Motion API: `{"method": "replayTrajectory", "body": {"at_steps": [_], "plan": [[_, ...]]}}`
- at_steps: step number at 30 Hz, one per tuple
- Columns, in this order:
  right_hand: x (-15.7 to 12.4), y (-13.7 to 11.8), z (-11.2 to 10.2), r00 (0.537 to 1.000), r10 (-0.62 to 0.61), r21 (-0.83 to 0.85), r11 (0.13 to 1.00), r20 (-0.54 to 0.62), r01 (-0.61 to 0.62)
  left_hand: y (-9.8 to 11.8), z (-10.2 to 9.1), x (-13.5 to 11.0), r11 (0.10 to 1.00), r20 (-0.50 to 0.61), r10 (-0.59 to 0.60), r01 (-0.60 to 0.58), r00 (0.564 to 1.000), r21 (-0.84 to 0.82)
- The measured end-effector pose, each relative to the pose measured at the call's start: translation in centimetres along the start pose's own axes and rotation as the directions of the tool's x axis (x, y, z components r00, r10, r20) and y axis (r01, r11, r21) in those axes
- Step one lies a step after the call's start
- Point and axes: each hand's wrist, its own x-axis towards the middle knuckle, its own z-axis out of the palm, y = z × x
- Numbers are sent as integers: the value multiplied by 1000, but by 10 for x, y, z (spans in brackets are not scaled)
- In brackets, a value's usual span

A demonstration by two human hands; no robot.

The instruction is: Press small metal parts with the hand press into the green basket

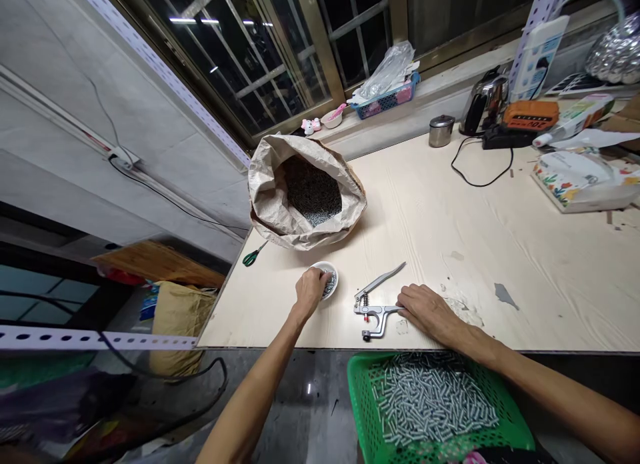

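Observation:
My left hand [310,289] reaches into a small white bowl [331,271] of tiny metal parts, fingers curled down; what they pinch is hidden. My right hand [425,309] rests on the table with its fingers closed on the lower handle of a metal hand press tool [375,303], whose upper lever points up to the right. Behind the bowl stands an open paper sack [270,197] full of small dark metal pieces. At the near edge, below the table, a green basket [360,384] holds several small silvery cylinders.
Green-handled scissors [254,255] lie at the table's left edge. At the far right are a kettle [484,103], a small steel cup [441,130], a black cable [480,177], an orange device [530,114] and a tissue pack [580,181]. A blue basket [387,97] sits on the window sill.

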Motion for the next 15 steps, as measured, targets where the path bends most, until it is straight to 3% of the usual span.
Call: {"method": "replayTrajectory", "body": {"at_steps": [4,8,10,12,15], "plan": [[0,-1,-1,1000,0,-11,1000,5,0,5,4,6,986,-20,-119,116,993,-120],[1,-2,-2,1000,-6,-25,1000,2,6,4,-4,6,980,-43,-106,96,993,-176],[2,-2,-3,1000,-9,-41,999,3,9,4,-9,-4,953,-52,-112,93,992,-288],[3,-2,-5,1000,-17,-57,998,6,17,6,-11,-22,867,-17,-105,83,994,-492],[2,-4,-6,998,-58,-111,992,-21,55,16,-7,-58,657,65,-11,56,998,-751]]}}
